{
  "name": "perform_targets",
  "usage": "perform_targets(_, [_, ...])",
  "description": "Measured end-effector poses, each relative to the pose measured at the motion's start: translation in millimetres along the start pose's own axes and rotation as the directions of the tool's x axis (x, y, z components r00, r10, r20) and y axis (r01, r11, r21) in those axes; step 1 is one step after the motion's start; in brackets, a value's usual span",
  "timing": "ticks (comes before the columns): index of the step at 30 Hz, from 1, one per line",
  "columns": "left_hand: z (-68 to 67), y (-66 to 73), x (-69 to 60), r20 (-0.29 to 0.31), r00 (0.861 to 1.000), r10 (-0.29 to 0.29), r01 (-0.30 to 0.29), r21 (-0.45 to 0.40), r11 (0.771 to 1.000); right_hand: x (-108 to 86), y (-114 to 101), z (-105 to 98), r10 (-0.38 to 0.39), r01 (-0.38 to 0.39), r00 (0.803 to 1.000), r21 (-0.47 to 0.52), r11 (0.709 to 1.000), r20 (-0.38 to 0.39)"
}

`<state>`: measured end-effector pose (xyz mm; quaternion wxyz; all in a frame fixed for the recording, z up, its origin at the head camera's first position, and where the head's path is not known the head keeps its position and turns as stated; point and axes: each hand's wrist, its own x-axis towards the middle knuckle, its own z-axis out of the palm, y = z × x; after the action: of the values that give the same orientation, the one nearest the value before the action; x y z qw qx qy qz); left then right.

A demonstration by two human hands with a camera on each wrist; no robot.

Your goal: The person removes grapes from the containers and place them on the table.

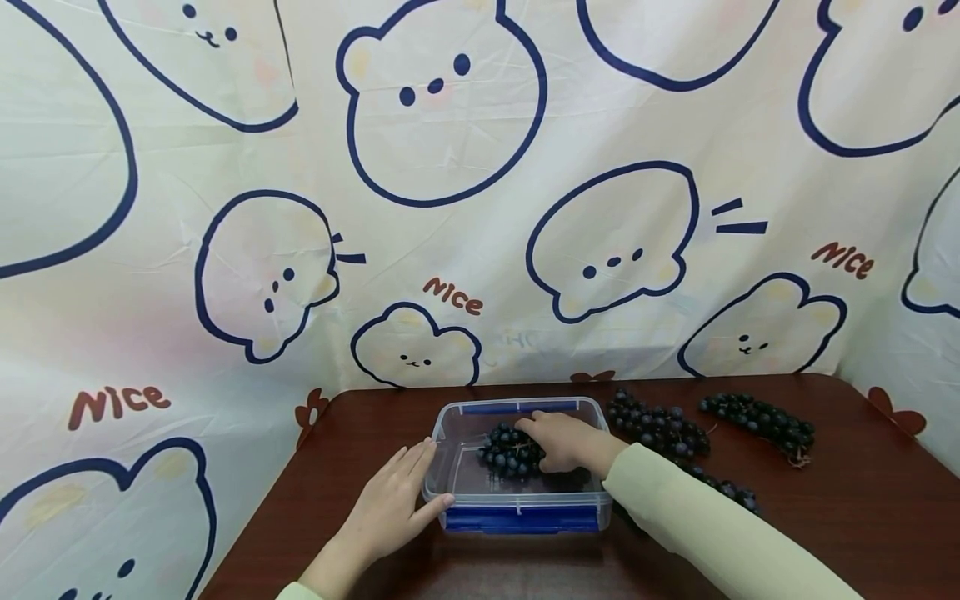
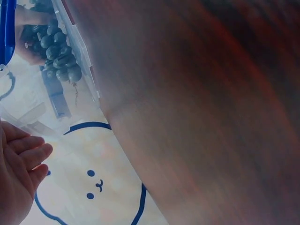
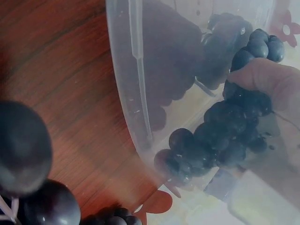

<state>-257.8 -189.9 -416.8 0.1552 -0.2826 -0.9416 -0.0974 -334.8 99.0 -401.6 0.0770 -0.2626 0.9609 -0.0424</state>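
Note:
A clear plastic box [image 1: 462, 462] with blue side clips stands on the table, a bunch of dark grapes [image 1: 501, 454] inside it. My right hand [image 1: 564, 440] reaches over the box's right wall and grips the bunch. Through the clear wall, the right wrist view shows the thumb [image 3: 262, 77] against the grapes [image 3: 220, 126]. At the box's left side, my left hand [image 1: 393, 500] rests with its fingers fairly straight, fingertips by the left wall. The left wrist view shows this hand [image 2: 21, 164] beside the box, holding nothing.
Several more grape bunches lie right of the box: one near the back [image 1: 656, 423], one further right [image 1: 761, 419], and one partly behind the right sleeve [image 1: 723, 487]. The brown table [image 1: 847, 500] meets a cloth [image 1: 450, 250] printed with bears.

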Motion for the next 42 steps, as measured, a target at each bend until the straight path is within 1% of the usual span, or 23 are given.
perform_targets(6, [-0.1, 0.3, -0.4, 0.005, 1.000, -0.005, 0.005, 0.000, 1.000, -1.9, -0.3, -1.6, -0.044, 0.042, 0.998, -0.044, 0.998, -0.050])
perform_targets(15, [-1.4, 0.5, -0.2, 0.001, 1.000, 0.003, -0.003, 0.001, 1.000, -2.5, -1.4, -2.9, -0.112, 0.099, 0.988, -0.124, 0.987, -0.105])
perform_targets(21, [-0.8, 0.7, 0.0, 0.003, 1.000, -0.003, 0.003, 0.002, 1.000, -6.0, -3.6, -5.6, -0.139, 0.113, 0.981, -0.185, 0.976, -0.134])
perform_targets(26, [-0.2, 0.7, -0.3, -0.003, 1.000, -0.003, 0.003, -0.001, 1.000, -8.8, -4.4, -4.8, -0.144, 0.106, 0.976, -0.224, 0.969, -0.163])
perform_targets(32, [-0.1, 0.7, -0.5, -0.005, 1.000, -0.003, 0.003, 0.003, 1.000, -12.0, -5.7, -4.3, -0.160, 0.102, 0.965, -0.266, 0.958, -0.206])
perform_targets(35, [0.4, 0.9, -0.4, -0.003, 1.000, -0.010, 0.010, 0.002, 1.000, -13.7, -6.4, -4.9, -0.190, 0.116, 0.954, -0.298, 0.947, -0.232])
perform_targets(37, [0.6, 0.9, -0.4, -0.002, 1.000, -0.013, 0.013, 0.002, 1.000, -15.3, -6.9, -5.4, -0.221, 0.129, 0.942, -0.336, 0.933, -0.251])
perform_targets(39, [0.6, 1.0, -0.3, 0.002, 1.000, -0.017, 0.017, 0.002, 1.000, -17.1, -7.3, -5.6, -0.263, 0.142, 0.924, -0.391, 0.909, -0.276])
perform_targets(42, [0.0, 1.5, -0.2, 0.004, 1.000, -0.020, 0.020, 0.001, 1.000, -19.5, -7.5, -5.2, -0.329, 0.152, 0.889, -0.473, 0.868, -0.318])
